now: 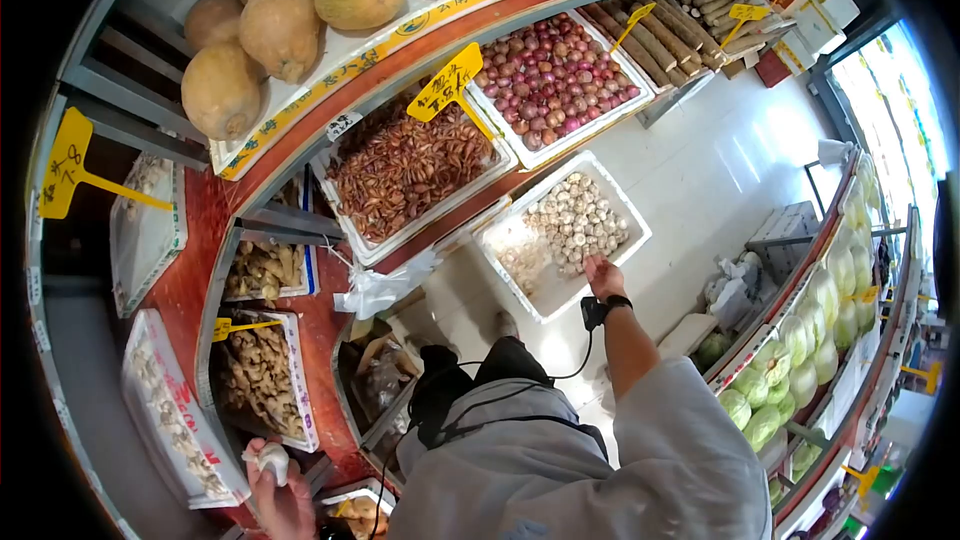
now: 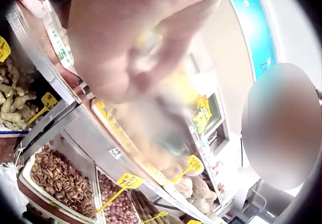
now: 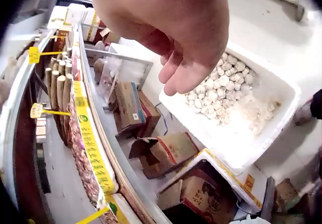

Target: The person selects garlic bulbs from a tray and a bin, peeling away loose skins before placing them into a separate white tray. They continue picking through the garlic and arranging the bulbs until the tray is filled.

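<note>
Garlic bulb [image 1: 270, 458] should be light, firm, papery-slippery, best gripped round its sides; left hand [image 1: 284, 504] holds this 1, right hand [image 1: 604, 279] hangs loosely relaxed.

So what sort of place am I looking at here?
Likely a produce shop or market stall: small red onions and ginger sit in foam boxes, handwritten yellow price tags stand among the goods, and pale green cabbages line the opposite shelf.

Whitish garlic bulbs [image 1: 578, 230] lie heaped in a white box [image 1: 512, 285], another bulb [image 1: 271, 458] held apart.
</note>
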Tool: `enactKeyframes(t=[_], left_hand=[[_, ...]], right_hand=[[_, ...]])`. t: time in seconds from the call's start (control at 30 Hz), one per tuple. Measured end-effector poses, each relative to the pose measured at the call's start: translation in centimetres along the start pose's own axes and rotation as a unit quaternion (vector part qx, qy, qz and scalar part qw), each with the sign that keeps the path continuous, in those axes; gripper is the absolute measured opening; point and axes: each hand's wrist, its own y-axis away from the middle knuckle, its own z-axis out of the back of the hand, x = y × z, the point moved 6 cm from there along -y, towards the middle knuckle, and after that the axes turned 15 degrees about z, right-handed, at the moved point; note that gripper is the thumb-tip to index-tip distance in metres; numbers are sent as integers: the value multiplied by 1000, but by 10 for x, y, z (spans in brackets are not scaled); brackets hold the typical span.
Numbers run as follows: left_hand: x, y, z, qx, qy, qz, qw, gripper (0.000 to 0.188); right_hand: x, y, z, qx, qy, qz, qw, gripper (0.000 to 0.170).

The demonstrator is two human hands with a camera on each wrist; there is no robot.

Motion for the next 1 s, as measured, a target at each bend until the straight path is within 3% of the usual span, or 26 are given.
enactKeyframes(t=[0.1,0.13,0.2,0.3,0.37,0.43,0.53,0.6,0.63,0.7,0.77,0.83,0.9,1.0], left_hand=[[16,-7,-16,23,29,32,999,45],[22,-12,-13,48,39,33,998,46],[37,-16,-10,18,33,39,999,47],[49,-24,-14,-29,41,49,998,50],[48,-34,-21,3,-24,27,999,60],[46,-40,-17,10,-35,27,999,58],[31,-47,-15,30,-72,-42,996,54],[21,-48,-7,51,-156,-86,983,60],[17,-47,0,52,-186,-95,977,62],[8,-47,17,31,-208,-89,974,69],[-4,-40,36,-8,-234,-137,962,69],[-19,-33,60,-66,-306,-187,931,69],[-45,-18,88,-101,-296,-196,929,72],[-69,-6,134,-127,-275,-168,938,76]], right_hand=[[18,-3,21,4,46,40,998,17],[23,15,11,70,111,67,989,16],[22,60,-13,182,194,46,963,13],[3,184,-89,317,322,40,891,14],[-14,264,-149,462,391,13,796,18],[-28,340,-210,596,400,42,695,19],[-49,455,-277,730,374,79,567,21],[-56,538,-315,808,383,133,427,22],[-63,569,-325,819,377,133,412,22],[-85,632,-334,885,332,155,288,25],[-114,672,-334,911,300,201,200,25],[-140,708,-337,929,277,197,143,26],[-175,735,-337,942,263,193,74,20],[-210,804,-344,958,249,137,26,15]])
